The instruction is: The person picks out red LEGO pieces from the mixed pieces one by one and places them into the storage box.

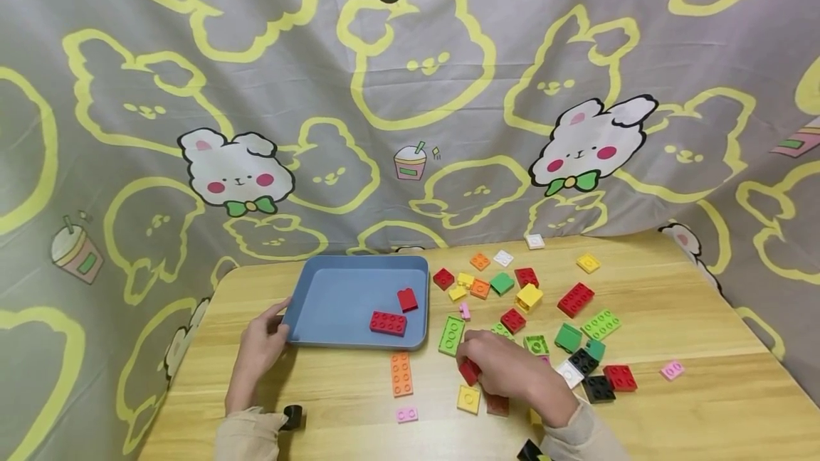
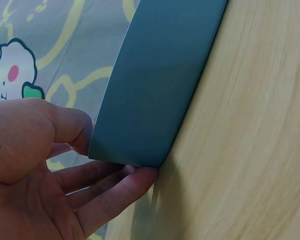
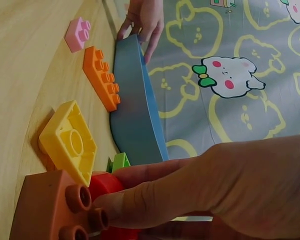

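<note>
Your left hand (image 1: 261,347) gripped the corner of the blue tray (image 1: 333,287), which lay near the table's left edge with bare wood in front. Two red bricks (image 1: 387,323) lay inside the tray. Your right hand (image 1: 506,368) pinched one red brick (image 1: 469,371) just right of the tray.

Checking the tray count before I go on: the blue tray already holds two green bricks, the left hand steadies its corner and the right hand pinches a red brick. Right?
One thing is off: the two bricks in the tray are red, not green, as the head view shows. The left hand does steady its corner, and the right hand pinches a red brick.
</note>
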A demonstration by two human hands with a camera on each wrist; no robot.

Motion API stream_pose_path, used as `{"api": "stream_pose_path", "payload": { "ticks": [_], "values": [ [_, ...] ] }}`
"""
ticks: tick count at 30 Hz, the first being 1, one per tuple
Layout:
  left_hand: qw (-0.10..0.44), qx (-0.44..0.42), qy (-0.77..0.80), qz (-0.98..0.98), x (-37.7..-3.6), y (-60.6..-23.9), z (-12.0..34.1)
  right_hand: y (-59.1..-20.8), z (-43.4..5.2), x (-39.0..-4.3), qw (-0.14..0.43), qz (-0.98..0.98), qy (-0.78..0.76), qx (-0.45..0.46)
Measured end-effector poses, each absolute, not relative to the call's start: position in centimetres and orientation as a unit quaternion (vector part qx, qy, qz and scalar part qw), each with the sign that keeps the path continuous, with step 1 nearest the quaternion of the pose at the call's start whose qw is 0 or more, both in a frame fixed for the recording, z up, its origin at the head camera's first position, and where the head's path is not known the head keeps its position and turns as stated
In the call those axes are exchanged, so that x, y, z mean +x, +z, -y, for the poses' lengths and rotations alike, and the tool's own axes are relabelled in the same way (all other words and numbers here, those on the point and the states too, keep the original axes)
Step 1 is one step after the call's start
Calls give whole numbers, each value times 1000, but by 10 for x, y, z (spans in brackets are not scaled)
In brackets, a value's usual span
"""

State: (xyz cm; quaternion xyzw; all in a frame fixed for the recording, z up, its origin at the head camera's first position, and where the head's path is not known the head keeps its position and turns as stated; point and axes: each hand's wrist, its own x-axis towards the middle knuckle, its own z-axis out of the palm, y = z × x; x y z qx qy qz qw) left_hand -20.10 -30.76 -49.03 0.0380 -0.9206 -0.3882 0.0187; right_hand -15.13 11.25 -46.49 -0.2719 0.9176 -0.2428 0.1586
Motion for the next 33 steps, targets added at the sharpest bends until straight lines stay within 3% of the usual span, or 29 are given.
{"api": "stream_pose_path", "payload": {
  "ticks": [14,33],
  "values": [
    [16,36,-390,920,-202,-492,307,-459,-116,-152,153,-919,-250,-263],
    [16,39,-385,922,-200,-490,308,-449,-115,-154,90,-919,-253,-289]
  ]
}}
